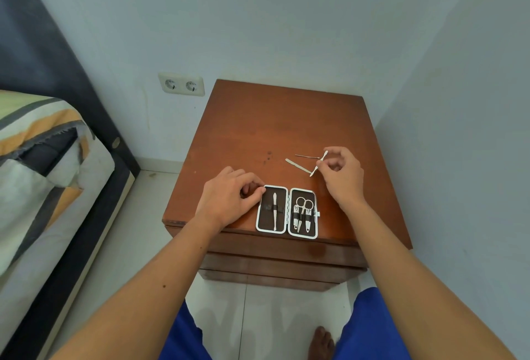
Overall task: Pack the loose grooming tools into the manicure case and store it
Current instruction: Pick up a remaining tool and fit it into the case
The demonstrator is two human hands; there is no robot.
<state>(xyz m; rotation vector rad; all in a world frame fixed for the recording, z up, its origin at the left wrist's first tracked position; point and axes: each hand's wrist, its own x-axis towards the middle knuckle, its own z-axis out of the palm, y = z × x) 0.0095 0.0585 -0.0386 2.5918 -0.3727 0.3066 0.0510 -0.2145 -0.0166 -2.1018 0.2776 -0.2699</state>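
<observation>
Our left hand (229,199) steadies the open manicure case (287,212) while our right hand (341,171) pinches a loose tool (318,165), which next needs sliding under a strap.

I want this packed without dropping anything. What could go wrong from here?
The manicure case lies open at the nightstand's front edge; a nudge from the left hand might tip it off. The right hand pinches one thin tool lightly, so it may slip. The flat file and thin pick remain loose.
</observation>
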